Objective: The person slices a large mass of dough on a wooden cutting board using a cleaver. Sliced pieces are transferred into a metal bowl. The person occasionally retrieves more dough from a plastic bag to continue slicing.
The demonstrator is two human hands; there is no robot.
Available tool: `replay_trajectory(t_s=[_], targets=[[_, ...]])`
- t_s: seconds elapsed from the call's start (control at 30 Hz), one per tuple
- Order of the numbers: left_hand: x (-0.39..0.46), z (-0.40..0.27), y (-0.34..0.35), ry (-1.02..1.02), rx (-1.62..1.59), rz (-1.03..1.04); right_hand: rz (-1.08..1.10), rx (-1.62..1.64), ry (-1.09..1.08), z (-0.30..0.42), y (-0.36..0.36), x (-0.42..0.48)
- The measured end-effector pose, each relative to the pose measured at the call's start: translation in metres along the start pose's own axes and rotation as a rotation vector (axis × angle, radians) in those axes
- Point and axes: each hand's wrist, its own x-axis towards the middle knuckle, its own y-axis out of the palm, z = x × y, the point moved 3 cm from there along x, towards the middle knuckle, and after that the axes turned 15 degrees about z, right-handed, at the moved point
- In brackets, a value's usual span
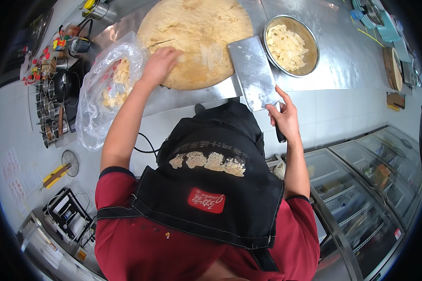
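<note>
My right hand (284, 117) grips the black handle of a cleaver (254, 72). Its broad steel blade lies flat in view between the board's right edge and the bowl. Over the left part of a round wooden chopping board (193, 26) is my left hand (161, 65), fingers bent. A small pale piece (180, 59) shows blurred at its fingertips; whether they hold it is unclear. Thin translucent slices (211, 56) lie on the board. A steel bowl (315, 52) holds many pale yellow slices (286, 47). Left of the board, a clear plastic bag (88, 105) contains pale yellow pieces (121, 75).
The stainless steel counter (341, 59) runs beneath the board and bowl. Glass-topped refrigerated cabinets (358, 196) stand at right. A black wok (64, 86), steel containers (45, 102) and seasoning bottles (38, 72) are at left. A second round wooden board (392, 68) stands far right.
</note>
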Motion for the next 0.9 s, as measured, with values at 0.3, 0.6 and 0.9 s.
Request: replay_trajectory(t_s=[0.3, 0.6, 0.9], targets=[[-0.031, -0.018, 0.008, -0.076, -0.235, -0.054, 0.171, -0.069, -0.002, 0.034, 0.064, 0.028], [-0.044, -0.061, 0.029, 0.012, 0.009, 0.094, 0.165, -0.197, 0.027, 0.037, 0.089, 0.040], [-0.042, -0.063, 0.031, -0.014, 0.038, 0.125, 0.129, -0.389, 0.042, 0.039, 0.093, 0.055]])
